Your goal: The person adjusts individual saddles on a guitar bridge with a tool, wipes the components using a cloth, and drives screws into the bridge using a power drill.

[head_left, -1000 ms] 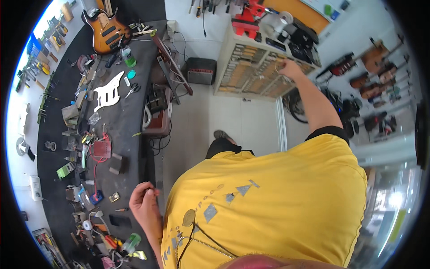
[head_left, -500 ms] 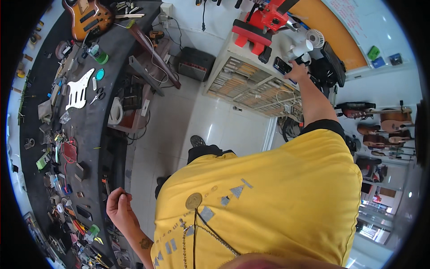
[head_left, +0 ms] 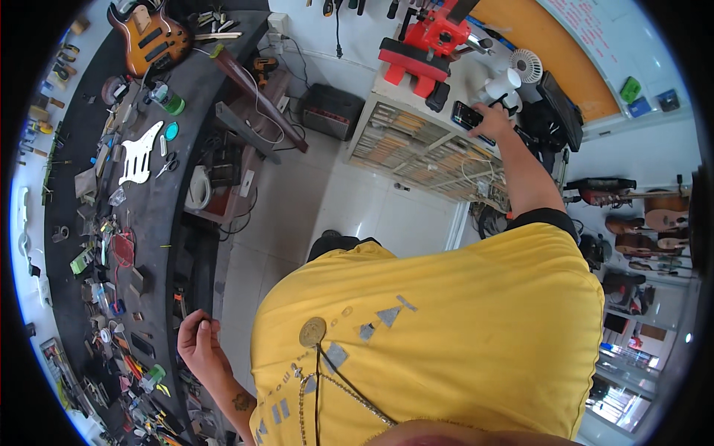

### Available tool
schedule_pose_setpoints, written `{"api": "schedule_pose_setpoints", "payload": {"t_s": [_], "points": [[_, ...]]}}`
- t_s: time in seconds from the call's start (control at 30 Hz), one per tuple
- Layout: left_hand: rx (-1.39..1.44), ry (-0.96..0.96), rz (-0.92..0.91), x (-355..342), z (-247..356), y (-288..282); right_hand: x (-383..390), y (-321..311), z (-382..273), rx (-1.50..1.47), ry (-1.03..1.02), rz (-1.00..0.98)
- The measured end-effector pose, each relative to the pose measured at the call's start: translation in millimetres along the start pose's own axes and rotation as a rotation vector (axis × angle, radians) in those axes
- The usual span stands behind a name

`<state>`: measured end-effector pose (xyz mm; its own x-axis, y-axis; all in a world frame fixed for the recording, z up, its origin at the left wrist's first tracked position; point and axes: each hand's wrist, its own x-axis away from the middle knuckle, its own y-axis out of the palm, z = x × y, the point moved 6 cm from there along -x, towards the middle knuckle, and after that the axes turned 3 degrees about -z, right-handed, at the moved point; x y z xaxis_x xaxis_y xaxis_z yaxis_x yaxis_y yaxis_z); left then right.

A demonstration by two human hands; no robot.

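My right hand point(head_left: 492, 123) reaches out to the top of a drawer cabinet. Its fingers and thumb are round the edges of a dark smartphone point(head_left: 465, 114), which still appears to lie on the surface. Just beyond the hand stands a white cup-like object point(head_left: 504, 83). My left hand point(head_left: 199, 343) hangs beside the long dark workbench point(head_left: 160, 245), fingers curled in; whatever is in them, if anything, cannot be made out.
The cabinet point(head_left: 416, 137) also carries a red bench machine point(head_left: 431, 52) and a small white fan point(head_left: 526, 67). Tools, a white pickguard point(head_left: 139, 152) and an electric guitar body point(head_left: 155, 41) lie on the workbench. A black amplifier point(head_left: 329, 111) stands on the floor; guitars point(head_left: 643, 223) hang at the right.
The view has shifted slightly. My right hand has closed in further over the smartphone, with its fingers about the phone's edges. My left hand stays curled in nearly the same place.
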<state>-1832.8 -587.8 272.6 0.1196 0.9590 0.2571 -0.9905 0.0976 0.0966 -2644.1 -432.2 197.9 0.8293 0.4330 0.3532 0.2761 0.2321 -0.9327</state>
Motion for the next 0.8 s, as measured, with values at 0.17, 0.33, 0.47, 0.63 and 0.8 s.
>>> {"api": "schedule_pose_setpoints", "payload": {"t_s": [0.17, 0.33, 0.47, 0.63, 0.8], "points": [[0.053, 0.002, 0.008, 0, -4, 5, 5, -6, 1, 0.168, -0.077, 0.009], [0.086, -0.029, -0.057, 0, -18, -1, 5, -3, 1, 0.218, -0.100, 0.041], [0.078, -0.046, -0.047, 5, -15, -1, 10, -2, 1, 0.202, -0.094, 0.039], [0.063, -0.046, -0.052, 8, -16, -5, 7, -6, -4, 0.252, -0.130, 0.049], [0.064, -0.053, 0.010, 10, -20, -1, 12, -5, -1, 0.257, -0.117, 0.051]]}}
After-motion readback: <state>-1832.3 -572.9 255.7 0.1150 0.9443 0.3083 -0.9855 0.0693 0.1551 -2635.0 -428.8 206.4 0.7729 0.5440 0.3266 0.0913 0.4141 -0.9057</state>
